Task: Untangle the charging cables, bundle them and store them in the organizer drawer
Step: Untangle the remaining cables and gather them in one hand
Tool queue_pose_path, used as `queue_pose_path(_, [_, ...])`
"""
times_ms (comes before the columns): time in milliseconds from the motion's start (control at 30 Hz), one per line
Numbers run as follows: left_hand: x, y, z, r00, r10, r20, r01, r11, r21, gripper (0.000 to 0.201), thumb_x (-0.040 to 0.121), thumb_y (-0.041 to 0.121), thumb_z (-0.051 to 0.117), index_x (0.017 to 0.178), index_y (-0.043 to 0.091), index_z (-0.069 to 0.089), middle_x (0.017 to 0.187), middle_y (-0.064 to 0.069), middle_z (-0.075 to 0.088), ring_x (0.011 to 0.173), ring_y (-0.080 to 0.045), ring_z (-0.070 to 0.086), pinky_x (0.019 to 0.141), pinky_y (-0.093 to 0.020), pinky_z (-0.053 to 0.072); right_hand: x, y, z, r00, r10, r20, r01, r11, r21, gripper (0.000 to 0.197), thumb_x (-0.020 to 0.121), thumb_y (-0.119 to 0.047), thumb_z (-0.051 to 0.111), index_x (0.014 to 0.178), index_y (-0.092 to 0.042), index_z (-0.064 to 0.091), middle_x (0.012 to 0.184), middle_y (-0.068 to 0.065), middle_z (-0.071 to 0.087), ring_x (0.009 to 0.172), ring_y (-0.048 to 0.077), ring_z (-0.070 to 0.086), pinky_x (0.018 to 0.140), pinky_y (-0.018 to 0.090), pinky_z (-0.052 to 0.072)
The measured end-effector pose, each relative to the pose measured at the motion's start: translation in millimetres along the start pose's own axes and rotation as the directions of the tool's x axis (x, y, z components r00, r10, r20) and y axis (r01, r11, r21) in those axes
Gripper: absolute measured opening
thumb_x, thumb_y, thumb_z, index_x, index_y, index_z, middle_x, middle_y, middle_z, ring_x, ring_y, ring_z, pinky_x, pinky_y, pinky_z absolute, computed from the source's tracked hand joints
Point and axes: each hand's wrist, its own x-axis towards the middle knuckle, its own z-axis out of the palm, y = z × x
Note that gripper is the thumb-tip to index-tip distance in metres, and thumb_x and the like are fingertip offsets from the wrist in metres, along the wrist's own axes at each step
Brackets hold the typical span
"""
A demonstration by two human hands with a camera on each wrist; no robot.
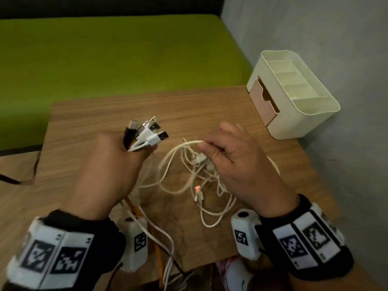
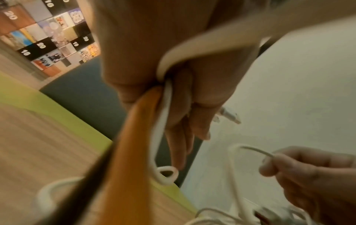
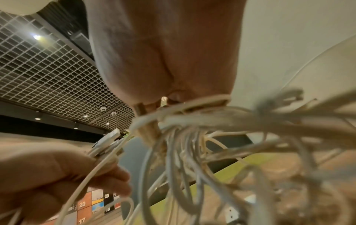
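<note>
Left hand [image 1: 117, 164] clenched a bunch of black and white USB plug ends [image 1: 147, 132]. Right hand [image 1: 233, 156] pinched a white cable loop [image 1: 184, 143], tangled white cables [image 1: 201, 185] hanging beneath onto the wooden worktop [image 1: 88, 114]; cream organizer's pink drawer [image 1: 266, 103] lay far right, nearer the right hand.

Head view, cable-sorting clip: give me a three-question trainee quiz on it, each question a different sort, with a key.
1. True or false: the left hand grips a bunch of USB plug ends pointing upward.
2. Multiple choice: the right hand is A) resting flat on the table, B) pinching a white cable from the tangle, C) pulling the drawer.
3. Fill in: the organizer stands at the table's far right corner, and its pink drawer holds ____ cables so far.

Key: 1 true; 2 B; 3 no visible. The drawer looks shut or nearly shut, and the loose tangle lies on the wooden table.
</note>
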Motion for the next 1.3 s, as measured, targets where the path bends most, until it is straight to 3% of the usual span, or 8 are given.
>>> queue_pose_path(200, [-9.2, 19.1, 21.8, 0.988, 0.122, 0.098, -0.111, 0.988, -0.107, 0.021, 0.088, 0.031, 0.068, 0.069, 0.025, 0.065, 0.043, 0.015, 0.055, 0.036, 0.002, 0.041, 0.039, -0.015, 0.028, -0.6, -5.8, 13.5, 0.998, -0.065, 0.003, 0.065, 0.998, -0.019, 0.022, 0.093, -0.033, 0.055, 0.095, -0.019, 0.071, 0.084, -0.012, 0.044, 0.082, 0.013, 0.045, 0.073, 0.038, 0.040])
queue_pose_path(367, [-8.9, 13.2, 23.7, 0.969, 0.127, 0.212, -0.093, 0.983, -0.161, 0.021, 0.084, 0.018, 0.068, 0.065, 0.008, 0.065, 0.043, 0.006, 0.049, 0.036, -0.004, 0.037, 0.041, -0.021, 0.028, 2.2, -8.3, 6.1, 0.996, -0.051, 0.067, 0.054, 0.997, -0.051, 0.027, 0.097, -0.038, 0.045, 0.098, -0.021, 0.066, 0.083, -0.019, 0.043, 0.084, 0.006, 0.043, 0.075, 0.036, 0.034])
queue_pose_path(533, [-5.0, 13.0, -2.7, 0.969, 0.130, 0.212, 0.071, 0.673, -0.736, 0.019, 0.085, 0.024, 0.063, 0.067, 0.016, 0.064, 0.052, 0.001, 0.037, 0.039, -0.007, 0.021, 0.039, -0.016, 0.016, 2.8, 6.6, -1.1, 0.956, 0.189, 0.224, -0.130, 0.959, -0.253, 0.027, 0.099, -0.051, 0.037, 0.092, -0.033, 0.056, 0.088, -0.019, 0.052, 0.093, 0.005, 0.043, 0.082, 0.036, 0.020])
queue_pose_path(633, [4.6, -0.8, -9.1, 0.984, -0.007, 0.177, 0.112, 0.797, -0.593, 0.019, 0.088, 0.024, 0.060, 0.074, 0.012, 0.063, 0.053, 0.001, 0.052, 0.038, -0.007, 0.026, 0.039, -0.018, 0.019, 3.5, 12.6, -5.8, 0.963, 0.207, 0.171, -0.190, 0.976, -0.110, 0.023, 0.100, -0.046, 0.042, 0.090, -0.032, 0.057, 0.084, -0.019, 0.051, 0.087, 0.003, 0.047, 0.091, 0.043, 0.033])
queue_pose_path(767, [6.8, -12.7, 0.6, 0.998, -0.034, -0.060, 0.033, 0.999, -0.027, 0.028, 0.092, 0.028, 0.066, 0.066, 0.018, 0.064, 0.043, 0.006, 0.051, 0.040, -0.011, 0.041, 0.046, -0.028, 0.033, 3.0, 8.5, -0.8, 0.989, 0.120, 0.090, -0.128, 0.988, 0.085, 0.020, 0.101, -0.040, 0.048, 0.106, -0.032, 0.066, 0.088, -0.028, 0.049, 0.085, -0.006, 0.049, 0.087, 0.042, 0.041])
queue_pose_path(967, [-7.8, 7.5, 23.7, 0.947, 0.284, 0.153, -0.288, 0.958, 0.005, 0.006, 0.086, 0.033, 0.065, 0.083, 0.033, 0.070, 0.070, 0.014, 0.070, 0.062, -0.008, 0.064, 0.058, -0.036, 0.052, 4.0, -5.4, 2.8, 1.000, 0.011, 0.005, -0.012, 0.995, 0.097, 0.030, 0.099, -0.030, 0.048, 0.116, -0.022, 0.071, 0.083, -0.015, 0.046, 0.073, 0.001, 0.050, 0.062, 0.012, 0.035])
queue_pose_path(1167, [-12.7, 16.4, 17.4, 0.960, 0.256, 0.112, -0.235, 0.956, -0.176, 0.023, 0.091, 0.021, 0.065, 0.069, 0.026, 0.070, 0.042, 0.015, 0.049, 0.037, 0.001, 0.036, 0.045, -0.027, 0.030, -2.8, -21.6, -18.8, 0.999, 0.017, 0.047, -0.023, 0.990, 0.140, 0.025, 0.102, -0.032, 0.048, 0.113, -0.022, 0.069, 0.085, -0.016, 0.047, 0.079, 0.004, 0.052, 0.070, 0.020, 0.035])
queue_pose_path(1300, [-29.5, 27.3, 11.2, 0.967, 0.251, 0.037, -0.219, 0.899, -0.378, 0.010, 0.091, 0.026, 0.066, 0.095, 0.019, 0.072, 0.044, 0.017, 0.044, 0.039, 0.002, 0.034, 0.049, -0.027, 0.029, -17.5, -33.2, -30.1, 0.999, -0.015, 0.037, 0.013, 0.998, 0.068, 0.020, 0.099, -0.026, 0.055, 0.096, -0.016, 0.072, 0.086, -0.005, 0.046, 0.083, 0.009, 0.049, 0.070, 0.017, 0.037])
